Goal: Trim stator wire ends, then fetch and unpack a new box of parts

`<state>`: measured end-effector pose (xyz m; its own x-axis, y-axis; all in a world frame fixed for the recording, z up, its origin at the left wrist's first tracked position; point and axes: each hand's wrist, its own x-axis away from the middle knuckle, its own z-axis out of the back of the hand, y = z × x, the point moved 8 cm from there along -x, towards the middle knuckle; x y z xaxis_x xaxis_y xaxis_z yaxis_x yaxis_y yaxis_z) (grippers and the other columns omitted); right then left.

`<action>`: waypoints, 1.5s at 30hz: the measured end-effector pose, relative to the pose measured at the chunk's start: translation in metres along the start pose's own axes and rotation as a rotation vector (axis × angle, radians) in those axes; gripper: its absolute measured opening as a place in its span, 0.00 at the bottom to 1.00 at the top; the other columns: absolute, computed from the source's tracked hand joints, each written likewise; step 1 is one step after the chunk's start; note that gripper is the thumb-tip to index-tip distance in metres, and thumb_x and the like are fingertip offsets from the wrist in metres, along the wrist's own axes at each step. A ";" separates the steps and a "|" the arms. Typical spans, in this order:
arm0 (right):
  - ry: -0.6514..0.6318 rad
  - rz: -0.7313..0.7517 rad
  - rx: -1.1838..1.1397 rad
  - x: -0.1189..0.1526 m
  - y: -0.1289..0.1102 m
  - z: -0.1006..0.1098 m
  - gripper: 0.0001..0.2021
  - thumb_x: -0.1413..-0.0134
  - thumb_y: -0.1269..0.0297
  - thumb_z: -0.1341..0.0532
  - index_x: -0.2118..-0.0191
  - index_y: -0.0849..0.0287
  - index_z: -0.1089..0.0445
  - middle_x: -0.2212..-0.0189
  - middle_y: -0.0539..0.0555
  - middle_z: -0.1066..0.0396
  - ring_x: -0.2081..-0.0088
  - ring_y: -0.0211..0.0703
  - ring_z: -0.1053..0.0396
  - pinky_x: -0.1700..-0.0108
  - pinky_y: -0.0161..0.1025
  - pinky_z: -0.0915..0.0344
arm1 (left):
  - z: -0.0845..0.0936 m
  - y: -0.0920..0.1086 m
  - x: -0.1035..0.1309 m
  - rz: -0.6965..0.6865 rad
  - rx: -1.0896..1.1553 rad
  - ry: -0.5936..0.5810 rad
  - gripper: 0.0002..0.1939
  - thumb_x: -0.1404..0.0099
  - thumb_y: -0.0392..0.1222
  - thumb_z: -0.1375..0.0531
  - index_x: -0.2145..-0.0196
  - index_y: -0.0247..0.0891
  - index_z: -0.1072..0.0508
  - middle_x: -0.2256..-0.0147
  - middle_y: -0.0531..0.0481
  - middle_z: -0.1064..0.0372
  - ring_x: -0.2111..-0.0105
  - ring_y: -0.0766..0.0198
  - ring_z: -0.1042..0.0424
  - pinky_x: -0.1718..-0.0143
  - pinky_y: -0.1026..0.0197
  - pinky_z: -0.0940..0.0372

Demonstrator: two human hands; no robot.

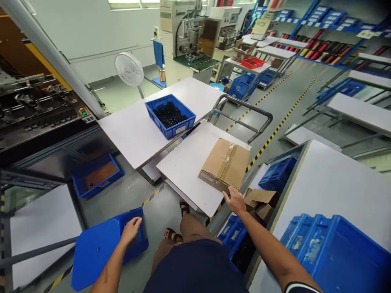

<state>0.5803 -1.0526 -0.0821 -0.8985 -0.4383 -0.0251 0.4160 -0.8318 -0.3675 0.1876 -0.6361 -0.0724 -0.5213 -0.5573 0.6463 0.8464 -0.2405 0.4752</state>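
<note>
A taped cardboard box (236, 165) lies on the white top of a cart (183, 162) in front of me. My right hand (236, 200) is at the box's near edge, its fingers apart and not wrapped round anything; whether the fingertips touch the cardboard I cannot tell. My left hand (131, 231) hangs lower, over a blue bin (142, 240) beside a blue stool seat (97, 252). Its fingers are loosely curled together, and nothing shows in them. Beyond the cart, a blue crate (180, 131) of small black parts stands on a white table (134, 138).
The cart's grey handle (265, 126) rises at its far end. To my right is a white workbench (342, 175) with blue bins (345, 252) on top; opened cartons (264, 199) sit below. A blue tray (97, 177) lies on the floor left. A fan (128, 69) stands behind.
</note>
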 end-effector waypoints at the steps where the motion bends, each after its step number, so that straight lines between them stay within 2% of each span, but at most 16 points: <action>1: 0.026 -0.020 -0.012 -0.009 0.004 0.004 0.24 0.38 0.51 0.44 0.45 0.65 0.34 0.44 0.64 0.33 0.42 0.53 0.37 0.40 0.54 0.42 | 0.003 0.010 -0.011 -0.020 0.000 -0.024 0.19 0.31 0.52 0.43 0.52 0.34 0.28 0.54 0.44 0.26 0.57 0.58 0.25 0.53 0.49 0.30; 4: 0.139 -0.129 -0.045 -0.050 0.031 0.026 0.24 0.41 0.50 0.40 0.47 0.63 0.33 0.45 0.62 0.33 0.43 0.54 0.37 0.40 0.56 0.43 | 0.013 0.030 -0.031 -0.056 -0.016 -0.086 0.19 0.29 0.51 0.46 0.53 0.33 0.28 0.55 0.44 0.25 0.57 0.58 0.25 0.52 0.50 0.31; 8: 0.303 -0.382 -0.123 -0.128 0.101 0.061 0.22 0.43 0.50 0.38 0.51 0.63 0.31 0.48 0.61 0.33 0.44 0.54 0.36 0.42 0.56 0.41 | 0.032 0.063 -0.054 -0.072 -0.103 -0.093 0.17 0.31 0.51 0.44 0.59 0.33 0.26 0.61 0.46 0.23 0.57 0.55 0.25 0.49 0.48 0.34; 10: 0.355 -0.518 -0.187 -0.173 0.142 0.071 0.21 0.43 0.50 0.37 0.53 0.63 0.31 0.51 0.59 0.31 0.47 0.52 0.34 0.43 0.56 0.39 | 0.037 0.097 -0.076 -0.091 -0.141 -0.077 0.17 0.32 0.50 0.44 0.60 0.33 0.25 0.60 0.44 0.23 0.56 0.54 0.25 0.48 0.47 0.35; 12: 0.380 -0.628 -0.266 -0.216 0.179 0.073 0.19 0.42 0.51 0.37 0.54 0.63 0.31 0.53 0.58 0.30 0.51 0.50 0.32 0.45 0.55 0.37 | 0.027 0.146 -0.106 -0.137 -0.156 -0.074 0.18 0.33 0.51 0.45 0.58 0.34 0.26 0.57 0.42 0.23 0.55 0.53 0.25 0.47 0.47 0.36; 15: 0.359 -0.703 -0.406 -0.270 0.219 0.060 0.16 0.41 0.52 0.38 0.59 0.63 0.29 0.60 0.55 0.28 0.58 0.45 0.29 0.51 0.50 0.33 | -0.020 0.233 -0.152 -0.240 -0.145 -0.127 0.21 0.37 0.54 0.43 0.55 0.36 0.26 0.55 0.39 0.23 0.53 0.50 0.25 0.46 0.48 0.36; 17: 0.317 -0.718 -0.492 -0.293 0.236 0.045 0.16 0.41 0.53 0.37 0.64 0.63 0.28 0.66 0.52 0.27 0.63 0.42 0.29 0.55 0.46 0.31 | -0.068 0.286 -0.173 -0.305 -0.116 -0.177 0.25 0.40 0.57 0.41 0.51 0.39 0.26 0.50 0.38 0.25 0.48 0.46 0.28 0.43 0.49 0.39; 19: 0.278 -0.743 -0.554 -0.303 0.248 0.029 0.16 0.41 0.53 0.37 0.66 0.64 0.28 0.70 0.50 0.27 0.66 0.41 0.29 0.57 0.44 0.31 | -0.119 0.330 -0.182 -0.359 -0.063 -0.225 0.32 0.41 0.60 0.40 0.44 0.39 0.29 0.40 0.37 0.34 0.40 0.45 0.36 0.37 0.49 0.45; 22: 0.248 -0.804 -0.609 -0.304 0.262 0.009 0.16 0.41 0.53 0.37 0.67 0.64 0.28 0.72 0.49 0.28 0.68 0.40 0.29 0.59 0.42 0.31 | -0.184 0.373 -0.178 -0.433 0.056 -0.313 0.41 0.38 0.63 0.43 0.35 0.35 0.40 0.34 0.38 0.45 0.34 0.49 0.45 0.32 0.53 0.51; 25: 0.278 -0.864 -0.620 -0.298 0.270 0.001 0.14 0.40 0.56 0.38 0.66 0.65 0.28 0.72 0.49 0.28 0.67 0.40 0.29 0.59 0.41 0.31 | -0.220 0.390 -0.169 -0.455 0.195 -0.347 0.41 0.33 0.62 0.49 0.31 0.36 0.51 0.32 0.41 0.49 0.33 0.53 0.46 0.34 0.55 0.47; 28: 0.344 -0.935 -0.593 -0.285 0.273 0.003 0.15 0.40 0.56 0.38 0.67 0.65 0.28 0.71 0.48 0.29 0.67 0.41 0.30 0.60 0.40 0.31 | -0.229 0.386 -0.172 -0.446 0.285 -0.332 0.39 0.32 0.60 0.50 0.31 0.38 0.52 0.32 0.42 0.48 0.34 0.54 0.45 0.34 0.54 0.46; 32: 0.432 -1.072 -0.555 -0.229 0.251 0.010 0.15 0.39 0.55 0.38 0.66 0.65 0.29 0.68 0.48 0.29 0.65 0.43 0.29 0.62 0.40 0.29 | -0.210 0.368 -0.194 -0.424 0.330 -0.298 0.36 0.33 0.61 0.48 0.35 0.37 0.42 0.36 0.41 0.40 0.36 0.51 0.41 0.35 0.52 0.46; 36: 0.481 -1.226 -0.541 -0.117 0.200 0.014 0.15 0.37 0.55 0.40 0.64 0.65 0.29 0.68 0.49 0.28 0.67 0.40 0.29 0.64 0.39 0.29 | -0.173 0.362 -0.224 -0.450 0.369 -0.326 0.30 0.34 0.60 0.46 0.44 0.34 0.31 0.42 0.39 0.32 0.41 0.49 0.35 0.37 0.47 0.44; 40: 0.460 -1.321 -0.553 0.008 0.145 0.009 0.13 0.43 0.56 0.36 0.69 0.64 0.29 0.73 0.49 0.27 0.69 0.39 0.28 0.66 0.38 0.30 | -0.149 0.376 -0.248 -0.516 0.395 -0.422 0.24 0.32 0.57 0.45 0.51 0.35 0.28 0.51 0.42 0.27 0.50 0.53 0.29 0.44 0.43 0.38; 43: 0.368 -1.317 -0.595 0.075 0.107 -0.004 0.16 0.60 0.49 0.33 0.78 0.59 0.29 0.81 0.51 0.26 0.68 0.54 0.26 0.68 0.44 0.29 | -0.146 0.386 -0.253 -0.545 0.397 -0.454 0.21 0.32 0.55 0.44 0.53 0.35 0.28 0.55 0.44 0.27 0.54 0.55 0.28 0.48 0.45 0.36; 45: 0.314 -1.291 -0.617 0.102 0.086 -0.012 0.17 0.66 0.46 0.36 0.79 0.56 0.27 0.80 0.52 0.25 0.65 0.60 0.25 0.67 0.47 0.27 | -0.147 0.385 -0.250 -0.554 0.399 -0.453 0.19 0.32 0.54 0.43 0.55 0.35 0.28 0.56 0.45 0.27 0.55 0.56 0.28 0.49 0.46 0.35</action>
<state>0.5228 -1.1650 -0.1273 -0.6189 0.6401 0.4553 -0.7363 -0.2708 -0.6201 0.6599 -0.7061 -0.1381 -0.9183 -0.0451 0.3934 0.3951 -0.0379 0.9179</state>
